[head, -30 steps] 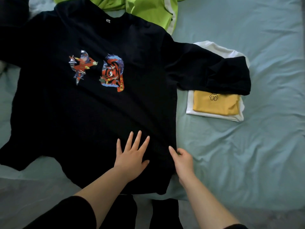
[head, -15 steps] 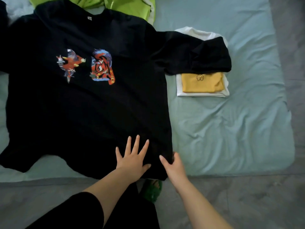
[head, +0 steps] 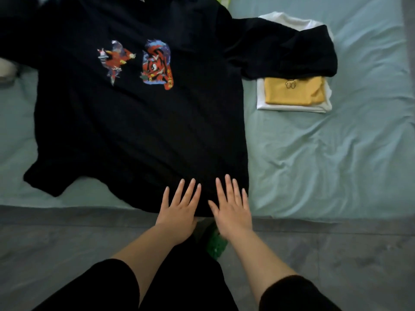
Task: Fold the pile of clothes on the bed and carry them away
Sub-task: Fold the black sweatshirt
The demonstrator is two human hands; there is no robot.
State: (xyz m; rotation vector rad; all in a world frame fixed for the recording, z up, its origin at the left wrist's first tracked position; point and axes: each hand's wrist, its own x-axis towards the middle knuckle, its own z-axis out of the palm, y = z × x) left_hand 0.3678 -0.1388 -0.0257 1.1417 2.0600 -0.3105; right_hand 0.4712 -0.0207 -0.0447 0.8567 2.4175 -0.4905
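A large black T-shirt point(head: 139, 122) with a red and blue print lies spread face up on the pale green bed point(head: 325, 164). Its right sleeve drapes over a folded stack at the right: a yellow garment point(head: 294, 92) on top of a white one point(head: 292, 108). My left hand point(head: 179, 209) and my right hand point(head: 233, 209) lie flat side by side on the shirt's bottom hem near the bed's front edge, fingers straight and spread. Neither hand grips the cloth.
A strip of lime green clothing point(head: 224, 0) peeks out at the top edge behind the black shirt. Grey floor point(head: 56, 248) runs along the front of the bed. A green slipper point(head: 215, 243) shows between my arms. A pale object point(head: 6, 70) sits at the far left.
My right hand has moved from the shirt's right edge onto the hem and now lies flat beside the left hand. The view has tilted down and back, showing more floor.
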